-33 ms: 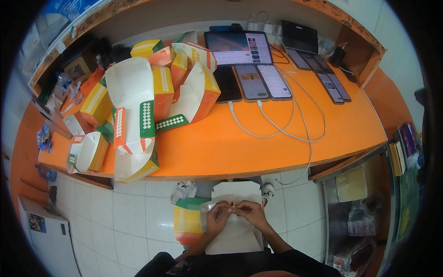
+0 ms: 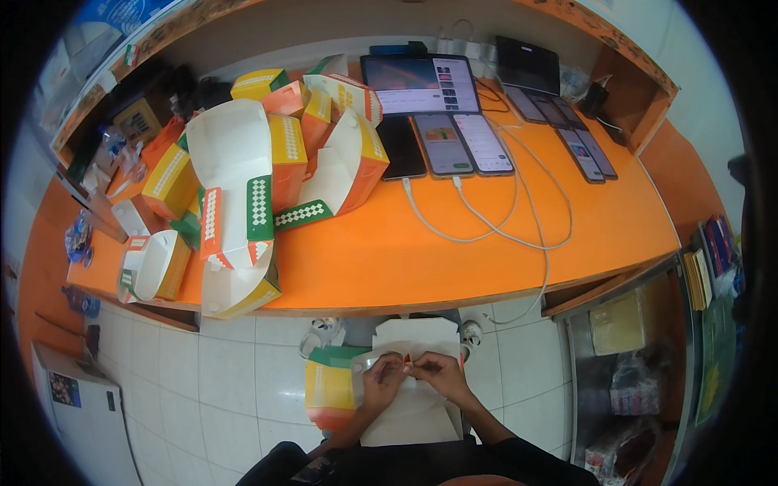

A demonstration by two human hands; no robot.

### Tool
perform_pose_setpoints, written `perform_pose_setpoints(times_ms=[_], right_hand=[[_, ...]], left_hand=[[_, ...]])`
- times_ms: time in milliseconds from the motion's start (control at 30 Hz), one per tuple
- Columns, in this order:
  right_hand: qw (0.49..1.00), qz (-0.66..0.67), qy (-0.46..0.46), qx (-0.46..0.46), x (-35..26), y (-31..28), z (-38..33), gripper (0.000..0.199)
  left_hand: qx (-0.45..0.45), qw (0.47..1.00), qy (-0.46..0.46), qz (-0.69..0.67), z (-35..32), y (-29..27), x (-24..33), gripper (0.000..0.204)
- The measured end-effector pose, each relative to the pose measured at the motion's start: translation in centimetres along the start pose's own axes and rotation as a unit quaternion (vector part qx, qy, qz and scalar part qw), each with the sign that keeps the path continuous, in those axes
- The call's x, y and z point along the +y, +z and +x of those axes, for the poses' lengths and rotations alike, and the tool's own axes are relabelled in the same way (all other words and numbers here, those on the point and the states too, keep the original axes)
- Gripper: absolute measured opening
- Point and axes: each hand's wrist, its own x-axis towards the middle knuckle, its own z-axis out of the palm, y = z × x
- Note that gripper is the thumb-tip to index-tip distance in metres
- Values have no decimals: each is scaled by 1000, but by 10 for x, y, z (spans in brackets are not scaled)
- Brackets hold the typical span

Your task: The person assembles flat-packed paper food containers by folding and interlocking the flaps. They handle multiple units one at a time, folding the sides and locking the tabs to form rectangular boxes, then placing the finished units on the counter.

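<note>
Barely anything has moved: our view has slid very slightly, our hands hold their pose

Since the earlier frame, we see the boxes sit a touch farther right in view, and little else differs. Our left hand [image 2: 381, 382] and our right hand [image 2: 440, 377] meet in front of our body, their fingertips pinched together on a small orange-and-white piece [image 2: 408, 359]. We cannot tell whether that piece is loose or belongs to the white carton [image 2: 415, 329], which lies opened out beneath our hands, its pale inside facing up. Just left of it we see a printed panel [image 2: 331, 385] in green, yellow and orange; we cannot tell whether it is part of the same carton.

Beyond our hands stands the orange worktop [image 2: 389, 259]. On its left side we have a heap of printed boxes [image 2: 253, 206], several with lids open, one overhanging the front edge. Right of the heap, a lit tablet [image 2: 417, 77] stands at the back, with a dark phone [image 2: 399, 147] and two lit phones [image 2: 441, 146] in front. White cables [image 2: 429, 233] loop forward from them across the surface, and one trails over the edge. Below, we see pale floor tiles [image 2: 219, 381].
</note>
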Motion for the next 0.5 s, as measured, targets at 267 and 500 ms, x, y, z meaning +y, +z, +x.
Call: perform_pose_setpoints(times_ms=[267,500], right_hand=[[992,-84,-90,10,2,7,10,19],[994,-79,-41,-65,-10,3,8,21]], left_hand=[[20,988,-29,150,15,5,23,20],[18,966,-29,258,22,0,48,16]])
